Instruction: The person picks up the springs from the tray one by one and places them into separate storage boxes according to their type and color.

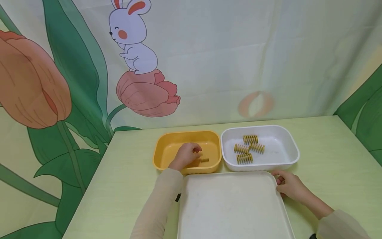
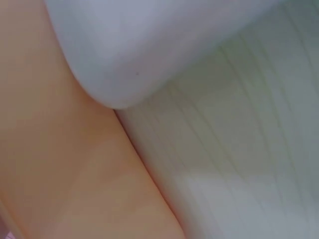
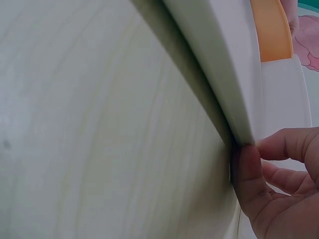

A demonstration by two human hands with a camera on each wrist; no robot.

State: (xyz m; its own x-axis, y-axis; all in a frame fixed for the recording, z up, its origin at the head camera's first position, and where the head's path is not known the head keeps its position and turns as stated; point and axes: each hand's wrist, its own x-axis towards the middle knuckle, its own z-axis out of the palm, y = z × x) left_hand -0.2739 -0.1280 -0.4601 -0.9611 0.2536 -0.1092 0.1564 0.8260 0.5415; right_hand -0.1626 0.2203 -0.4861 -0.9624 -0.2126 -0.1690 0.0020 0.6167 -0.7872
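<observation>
My left hand point(image 1: 187, 153) reaches over the front wall of the yellow box point(image 1: 167, 139), fingers bent and a gap showing between thumb and forefinger. Just below its fingertips, a small dark spring point(image 1: 204, 160) lies on the box floor. At the far right corner of a flat white tray point(image 1: 232, 205), my right hand point(image 1: 290, 186) pinches the rim. Its thumb point(image 3: 247, 167) lies against the tray's outer side, with the forefinger at the corner. The left wrist view does not show the left hand.
A white box point(image 1: 277, 149) with several yellowish coil springs point(image 1: 244, 158) stands right of the yellow box. Both boxes sit behind the tray on a pale green table point(image 1: 128, 186). A printed curtain point(image 1: 209, 59) hangs behind the table.
</observation>
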